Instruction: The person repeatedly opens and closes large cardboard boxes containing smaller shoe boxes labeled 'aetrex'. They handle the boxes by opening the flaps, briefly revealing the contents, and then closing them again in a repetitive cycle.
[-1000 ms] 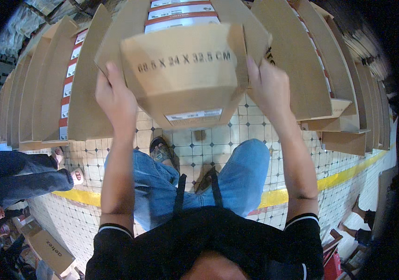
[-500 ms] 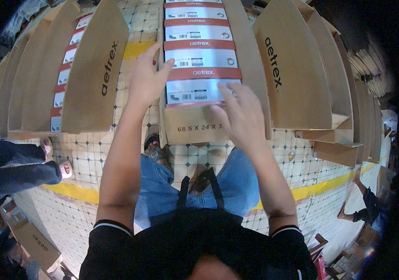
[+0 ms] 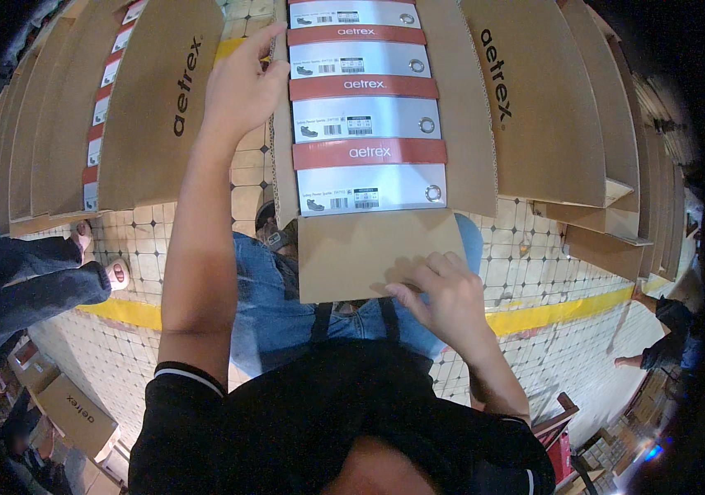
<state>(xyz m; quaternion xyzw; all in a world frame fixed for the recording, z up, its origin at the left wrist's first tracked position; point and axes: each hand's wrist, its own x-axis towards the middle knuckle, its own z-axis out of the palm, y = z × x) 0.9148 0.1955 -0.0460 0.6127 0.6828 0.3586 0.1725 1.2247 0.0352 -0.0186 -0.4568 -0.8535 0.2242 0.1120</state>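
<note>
A black short-sleeved top is worn, with a thin white stripe edging each sleeve cuff. Blue jeans are seen below it, a bit faded at the thighs, and dark straps or cords are hung down the front over the denim. Brownish shoes are just about made out past the knees. The left hand (image 3: 241, 82) and right hand (image 3: 443, 301) are bare, no gloves, rings or watch spotted.

Left hand (image 3: 241, 82) sits in a narrow gap: open carton (image 3: 369, 247) touching its right side, flap of neighbouring carton (image 3: 154, 115) close on its left. Tiled floor (image 3: 245, 177) shows below it. Right hand (image 3: 443, 293) rests on the carton's near flap; beyond it, shoeboxes (image 3: 367, 186) fill the carton. Further carton flaps (image 3: 542, 107) stand to its right.
</note>
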